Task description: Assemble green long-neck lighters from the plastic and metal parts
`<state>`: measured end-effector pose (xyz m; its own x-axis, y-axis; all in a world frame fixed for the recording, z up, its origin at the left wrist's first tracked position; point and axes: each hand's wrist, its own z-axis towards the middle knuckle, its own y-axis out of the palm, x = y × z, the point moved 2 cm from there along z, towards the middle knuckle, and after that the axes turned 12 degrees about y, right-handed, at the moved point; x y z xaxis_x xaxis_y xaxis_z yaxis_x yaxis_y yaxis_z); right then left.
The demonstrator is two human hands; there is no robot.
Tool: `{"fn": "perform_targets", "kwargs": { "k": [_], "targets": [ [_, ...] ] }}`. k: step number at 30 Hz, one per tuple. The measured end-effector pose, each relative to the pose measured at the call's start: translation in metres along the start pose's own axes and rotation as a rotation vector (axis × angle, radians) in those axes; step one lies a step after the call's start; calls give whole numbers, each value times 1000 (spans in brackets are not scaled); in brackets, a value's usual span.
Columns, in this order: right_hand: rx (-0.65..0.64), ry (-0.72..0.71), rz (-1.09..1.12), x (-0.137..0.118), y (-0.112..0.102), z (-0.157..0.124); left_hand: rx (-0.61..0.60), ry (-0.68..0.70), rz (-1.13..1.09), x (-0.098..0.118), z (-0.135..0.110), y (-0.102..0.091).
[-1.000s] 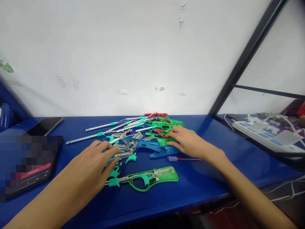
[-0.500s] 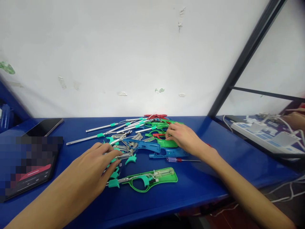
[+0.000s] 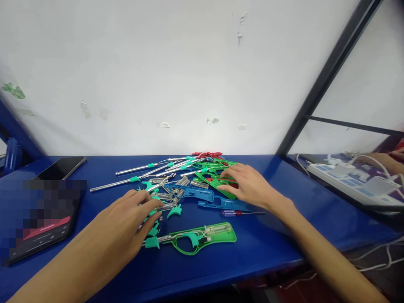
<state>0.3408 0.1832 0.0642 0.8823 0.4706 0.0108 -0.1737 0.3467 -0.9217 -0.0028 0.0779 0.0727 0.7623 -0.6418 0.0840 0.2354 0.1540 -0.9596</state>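
Observation:
My right hand (image 3: pixel 252 185) grips a green lighter handle shell (image 3: pixel 217 183) between thumb and fingers, at the right of the pile; its far end is partly covered by the hand. Over the small parts on the left, my left hand (image 3: pixel 134 216) hovers with curled fingers and a gap between thumb and index finger. Teal triggers (image 3: pixel 174 211) and clear fuel tanks (image 3: pixel 166 206) lie by its fingertips. In front sits a green half shell (image 3: pixel 225 237) fitted with a tank, wires, a teal trigger and a metal tube.
Blue shells (image 3: pixel 197 192) and a screwdriver (image 3: pixel 232 213) lie mid-table. Behind are metal lighter tubes (image 3: pixel 110 185) and red shells (image 3: pixel 206 155). A phone (image 3: pixel 61 167) and a tablet (image 3: pixel 58 229) rest at left. Beyond a dark frame, right, are a power strip (image 3: pixel 344 183) and another person's hand.
The green shell under my right hand has turned and tilted, and the right thumb has spread from the fingers. My left hand stays almost where it was.

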Motion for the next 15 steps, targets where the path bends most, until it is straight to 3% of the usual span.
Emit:
{"fn": "perform_targets", "kwargs": {
  "k": [10,15],
  "targets": [
    [-18,5,26,-13,9,0,35,37,27,0,-1,1],
    [55,29,125,-13,-3,0,74,41,63,2,4,-1]
  ]
}}
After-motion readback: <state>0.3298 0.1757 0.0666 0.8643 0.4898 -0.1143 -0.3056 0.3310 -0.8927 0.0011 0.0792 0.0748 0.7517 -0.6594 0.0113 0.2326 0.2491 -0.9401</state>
